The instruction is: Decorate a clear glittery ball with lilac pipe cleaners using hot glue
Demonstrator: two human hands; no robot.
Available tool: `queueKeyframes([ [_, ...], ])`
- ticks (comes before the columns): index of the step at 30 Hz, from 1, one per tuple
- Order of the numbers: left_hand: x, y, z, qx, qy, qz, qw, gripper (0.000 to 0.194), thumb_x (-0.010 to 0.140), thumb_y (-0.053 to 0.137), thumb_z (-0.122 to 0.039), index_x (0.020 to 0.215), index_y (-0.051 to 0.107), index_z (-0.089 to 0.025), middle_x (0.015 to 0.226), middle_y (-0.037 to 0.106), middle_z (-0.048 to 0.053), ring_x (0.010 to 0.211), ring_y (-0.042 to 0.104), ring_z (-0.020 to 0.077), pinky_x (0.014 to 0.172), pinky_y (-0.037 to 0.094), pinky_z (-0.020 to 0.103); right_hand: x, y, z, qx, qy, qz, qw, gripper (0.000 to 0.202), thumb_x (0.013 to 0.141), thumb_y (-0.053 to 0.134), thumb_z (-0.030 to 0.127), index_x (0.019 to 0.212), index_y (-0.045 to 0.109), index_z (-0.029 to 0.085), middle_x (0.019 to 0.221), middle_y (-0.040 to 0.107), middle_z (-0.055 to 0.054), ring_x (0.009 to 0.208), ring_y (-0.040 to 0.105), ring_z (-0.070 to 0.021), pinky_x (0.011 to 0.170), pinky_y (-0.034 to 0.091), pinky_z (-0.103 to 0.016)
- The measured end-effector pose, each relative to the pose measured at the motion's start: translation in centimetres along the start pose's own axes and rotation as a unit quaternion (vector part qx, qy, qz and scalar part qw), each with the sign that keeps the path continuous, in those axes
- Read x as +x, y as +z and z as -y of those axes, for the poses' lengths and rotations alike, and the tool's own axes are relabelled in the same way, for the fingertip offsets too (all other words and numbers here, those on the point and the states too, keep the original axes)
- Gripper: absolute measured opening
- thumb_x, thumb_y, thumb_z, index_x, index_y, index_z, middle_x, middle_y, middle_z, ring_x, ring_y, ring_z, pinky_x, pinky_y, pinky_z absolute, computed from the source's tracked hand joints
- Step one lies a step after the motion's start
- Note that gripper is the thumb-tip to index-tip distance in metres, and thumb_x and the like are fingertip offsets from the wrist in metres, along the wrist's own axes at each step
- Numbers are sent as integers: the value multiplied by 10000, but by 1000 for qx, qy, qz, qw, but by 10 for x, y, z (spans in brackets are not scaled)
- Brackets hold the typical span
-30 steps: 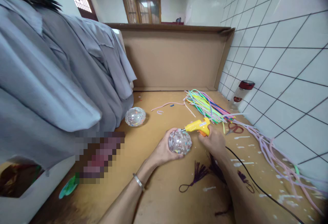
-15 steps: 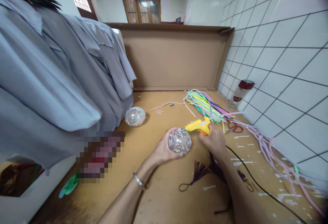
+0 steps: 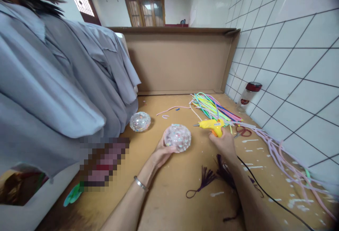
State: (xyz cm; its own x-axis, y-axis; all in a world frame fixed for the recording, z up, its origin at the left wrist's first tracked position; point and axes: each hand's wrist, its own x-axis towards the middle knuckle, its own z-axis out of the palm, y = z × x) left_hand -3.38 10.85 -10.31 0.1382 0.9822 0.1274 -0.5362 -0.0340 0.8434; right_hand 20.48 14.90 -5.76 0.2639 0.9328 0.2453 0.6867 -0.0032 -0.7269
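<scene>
Your left grip (image 3: pixel 162 151) clamps the speckled ball (image 3: pixel 178 138), your right grip (image 3: pixel 224 144) the glue gun (image 3: pixel 209 124) (nozzle (image 3: pixel 196 125) points left, ball just left, apart).

The clear ball (image 3: pixel 178 138) partly hides the left fingers (image 3: pixel 162 142).

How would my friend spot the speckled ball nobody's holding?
Find the big cardboard panel at the back, then the brown table in front of it. On it, beside the grey clothing, sits a clear, speckled ball. The left hand holds a similar ball; this one touches no hand.
</scene>
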Motion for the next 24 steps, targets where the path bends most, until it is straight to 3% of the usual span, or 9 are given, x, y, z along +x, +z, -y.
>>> queueKeyframes([
  [5,-7,-21,-8,-186,17,24,982,876,544,825,-552,1317,517,-278,1396,568,69,1455,291,337,1226,140,517,-3,0,4,61,11,0,998,295,573,531,517,651,497,234,564,524,7,551,466,-171,530,342,-281],
  [9,-10,-28,-4,-205,2,42,978,927,514,835,-542,1335,502,-272,1401,564,75,1478,226,351,1226,91,546,-6,0,8,68,9,5,998,283,568,534,509,639,491,238,559,510,12,547,454,-168,530,335,-283],
  [13,-8,-21,-6,-188,10,37,981,961,519,840,-521,1368,462,-275,1413,552,79,1478,224,349,1225,117,535,-6,0,10,67,10,5,998,266,563,537,494,622,470,244,546,499,16,542,440,-162,533,327,-284],
  [16,-3,-9,-9,-122,10,9,992,948,523,845,-500,1355,462,-258,1428,528,97,1445,299,359,1216,183,510,-6,-1,10,67,8,4,998,261,574,536,491,621,458,246,550,503,16,542,438,-161,536,324,-282],
  [19,1,6,-6,10,17,-53,998,956,491,879,-407,1330,449,-245,1382,548,106,1355,434,363,1158,315,507,-6,-1,9,62,12,0,998,249,586,545,475,642,485,241,562,520,11,552,459,-168,541,339,-284],
  [24,3,16,8,257,79,-134,954,1031,434,914,-334,1325,402,-250,1366,521,112,1244,536,326,1074,427,467,-5,1,8,39,7,4,999,228,600,550,454,656,486,242,560,521,8,562,467,-177,542,342,-284],
])
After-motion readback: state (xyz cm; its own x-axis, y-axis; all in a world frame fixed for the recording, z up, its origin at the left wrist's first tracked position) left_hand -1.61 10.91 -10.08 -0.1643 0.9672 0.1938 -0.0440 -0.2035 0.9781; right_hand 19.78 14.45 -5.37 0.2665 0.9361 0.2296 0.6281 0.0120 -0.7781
